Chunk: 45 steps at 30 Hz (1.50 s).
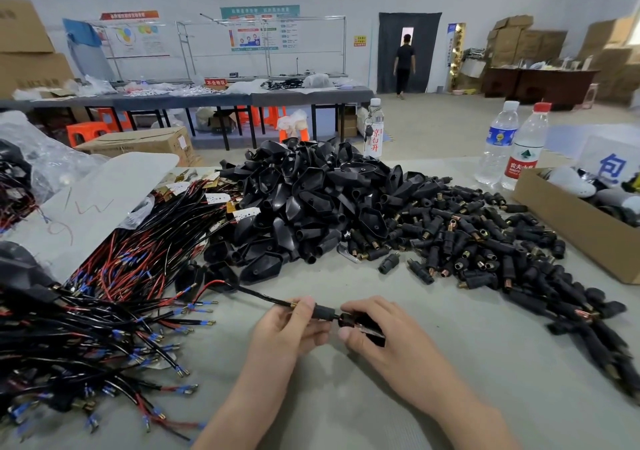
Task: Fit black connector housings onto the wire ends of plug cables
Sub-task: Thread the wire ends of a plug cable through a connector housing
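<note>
My left hand (289,328) pinches a black cable (263,296) by its strain-relief sleeve, just in front of me on the grey table. My right hand (372,332) grips the black plug (363,326) at that cable's end. The cable runs up and left to red wire ends (204,288) with blue-collared terminals. A heap of black connector housings (304,200) rises in the middle of the table. To its right spreads a pile of small black barrel connectors (478,241) with brass ends. A big bundle of plug cables (104,304) lies at the left.
A cardboard box (571,221) with white parts stands at the right edge. Three water bottles (498,141) stand behind the piles. A grey sheet (93,200) and plastic bags cover the far left. Beyond, a person walks towards a dark doorway past long benches.
</note>
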Motion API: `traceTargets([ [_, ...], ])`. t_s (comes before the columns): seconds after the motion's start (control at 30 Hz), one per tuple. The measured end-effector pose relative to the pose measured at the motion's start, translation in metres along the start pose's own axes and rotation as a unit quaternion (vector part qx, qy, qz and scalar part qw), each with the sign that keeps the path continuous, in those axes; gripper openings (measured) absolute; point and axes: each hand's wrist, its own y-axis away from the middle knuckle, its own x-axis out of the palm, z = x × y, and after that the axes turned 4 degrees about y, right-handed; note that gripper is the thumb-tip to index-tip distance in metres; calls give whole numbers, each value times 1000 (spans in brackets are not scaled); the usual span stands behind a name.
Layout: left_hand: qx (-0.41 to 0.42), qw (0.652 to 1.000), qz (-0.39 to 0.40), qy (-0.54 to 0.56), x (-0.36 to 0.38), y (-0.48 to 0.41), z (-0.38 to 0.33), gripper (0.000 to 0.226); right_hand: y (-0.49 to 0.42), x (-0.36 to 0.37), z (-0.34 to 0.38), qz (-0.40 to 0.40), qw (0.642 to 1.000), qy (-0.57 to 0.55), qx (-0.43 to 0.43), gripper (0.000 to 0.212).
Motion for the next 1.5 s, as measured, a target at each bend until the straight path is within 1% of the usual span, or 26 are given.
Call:
traceTargets([
  [0.07,-9,999,-1,35,-2,-1,-2,27,1,-1,-1,14,1000,-21,2,54],
  [0.1,-13,999,1,48,-3,-1,-2,27,1,-2,0,16,999,-30,6,46],
  [0.17,-19,997,15,71,-4,-1,-3,26,1,-2,1,10,998,-61,21,21],
  [0.2,-21,996,24,81,-4,-1,-3,26,0,-3,2,6,996,-86,31,16],
  [0.33,-12,991,72,113,-4,1,-7,32,-2,-10,10,-1,970,-224,93,16],
  [0.4,-2,989,90,120,-5,2,-10,40,-2,-14,15,1,941,-315,127,16],
  [0.47,10,987,100,123,-5,3,-11,45,-2,-17,20,20,889,-428,160,21],
  [0.53,23,987,106,121,-6,4,-11,45,-3,-18,23,39,847,-499,179,24],
  [0.63,37,985,123,114,-7,4,-12,44,-4,-17,23,55,798,-568,194,29],
  [0.73,44,983,138,116,-8,4,-12,41,-3,-17,23,76,754,-622,194,21],
  [0.83,43,981,146,121,-8,4,-11,39,-2,-19,24,101,728,-651,189,15],
  [0.97,45,983,146,105,-9,3,-11,30,-2,-20,24,106,731,-643,203,25],
  [1.07,42,985,143,91,-8,4,-11,28,-1,-21,25,131,736,-634,200,14],
  [1.13,43,985,141,85,-8,4,-11,29,0,-22,24,141,735,-631,205,14],
  [1.27,54,986,143,66,-7,5,-10,29,-3,-19,22,108,744,-621,222,26],
  [1.4,58,985,153,51,-8,6,-10,29,-4,-19,23,96,751,-612,228,18],
  [1.5,51,984,165,37,-7,8,-9,28,-4,-18,22,90,761,-600,231,20],
])
